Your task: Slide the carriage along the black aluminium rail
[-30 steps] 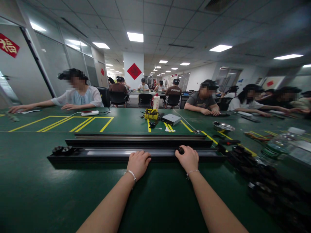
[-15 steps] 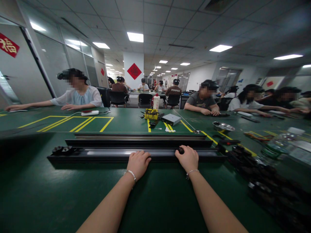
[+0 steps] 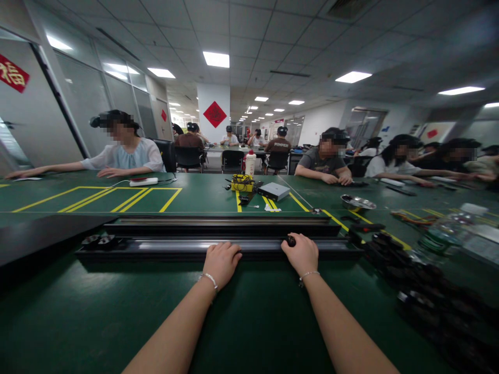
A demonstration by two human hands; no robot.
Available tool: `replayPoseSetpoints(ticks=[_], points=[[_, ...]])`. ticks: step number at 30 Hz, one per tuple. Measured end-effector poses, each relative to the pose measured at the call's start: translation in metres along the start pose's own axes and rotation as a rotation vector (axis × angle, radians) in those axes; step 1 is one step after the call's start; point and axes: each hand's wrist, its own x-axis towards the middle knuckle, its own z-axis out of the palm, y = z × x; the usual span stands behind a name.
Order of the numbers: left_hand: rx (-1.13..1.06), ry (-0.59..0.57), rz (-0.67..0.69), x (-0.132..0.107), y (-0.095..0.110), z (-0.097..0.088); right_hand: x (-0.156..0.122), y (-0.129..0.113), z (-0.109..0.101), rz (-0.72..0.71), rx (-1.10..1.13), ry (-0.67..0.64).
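A long black channel (image 3: 171, 246) with a shiny strip inside lies across the green table in front of me. My left hand (image 3: 222, 264) is closed over its near edge, left of the rail's right half, with the fingertips hidden inside. Further right, my right hand (image 3: 302, 253) pinches a small round black part (image 3: 290, 241) at the channel. Whether that part is seated in the channel I cannot tell. Two more round black parts (image 3: 99, 241) sit at the channel's left end. Just behind lies a second black channel (image 3: 222, 227).
A dark flat panel (image 3: 47, 234) lies at left. Several black parts (image 3: 432, 296) are heaped at right, beside a clear bottle (image 3: 438, 236). A metal bowl (image 3: 357, 203), a grey box (image 3: 274, 191) and a yellow holder with cables (image 3: 242, 183) stand further back. People sit opposite.
Both hands stay in the same place on the channel and the small part. The dark panel at left now shows a clearer outline than before.
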Motion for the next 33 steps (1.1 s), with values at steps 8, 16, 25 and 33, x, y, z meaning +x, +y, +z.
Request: replayPoseSetpoints(ticks=[8, 16, 25, 33], points=[[-0.017, 0.009, 0.007, 0.0004, -0.0018, 0.0027, -0.0012, -0.0005, 0.0009, 0.014, -0.016, 0.009], [-0.027, -0.016, -0.011, 0.0003, 0.0014, -0.0029, 0.0002, -0.0002, 0.0002, 0.029, -0.003, -0.001], [-0.018, -0.002, -0.003, 0.0004, -0.0007, -0.0001, -0.0002, -0.0014, -0.0004, 0.023, -0.002, 0.006], [-0.013, 0.003, 0.009, 0.0002, -0.0018, 0.002, 0.0003, -0.0007, 0.0003, 0.018, 0.001, 0.007]])
